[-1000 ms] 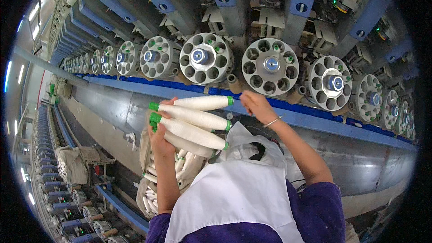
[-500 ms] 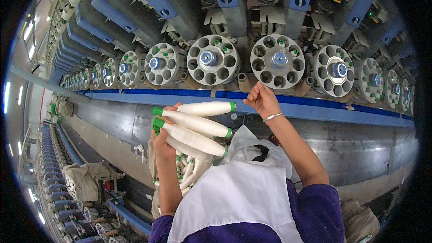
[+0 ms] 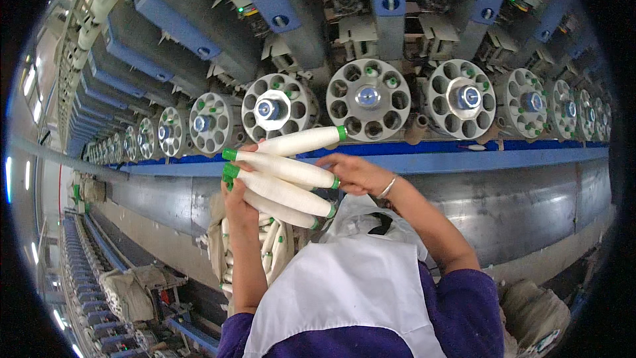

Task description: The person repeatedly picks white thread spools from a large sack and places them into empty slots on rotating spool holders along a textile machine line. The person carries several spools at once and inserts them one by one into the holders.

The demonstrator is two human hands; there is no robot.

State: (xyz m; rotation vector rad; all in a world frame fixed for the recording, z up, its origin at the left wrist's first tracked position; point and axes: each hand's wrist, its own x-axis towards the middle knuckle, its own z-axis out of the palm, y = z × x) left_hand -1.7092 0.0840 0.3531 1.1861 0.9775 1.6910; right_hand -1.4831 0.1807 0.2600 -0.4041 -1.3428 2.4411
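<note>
My left hand (image 3: pixel 240 189) is closed around the green ends of several long white yarn bobbins, fanned out toward the right. The uppermost yarn bobbin (image 3: pixel 298 140) lies apart from the lower ones. At the tip of the second yarn bobbin (image 3: pixel 285 168) is my right hand (image 3: pixel 361 174), its fingers and thumb closed about the green end. Part of those fingers is hidden behind the bobbin. Beyond both hands, a round grey magazine (image 3: pixel 341 114) with a ring of holes has bobbins with green tips in a few holes.
More round magazines (image 3: pixel 436 114) line the machine left and right, above a blue rail (image 3: pixel 424 164). A pale cloth sack (image 3: pixel 217 238) of bobbins hangs below my left hand. Another machine row (image 3: pixel 83 272) runs at the far left. A cloth bundle (image 3: pixel 540 311) sits lower right.
My right hand has come down and left from before a magazine to the bobbin ends. My left hand still holds the bobbins. The view has shifted right along the machine.
</note>
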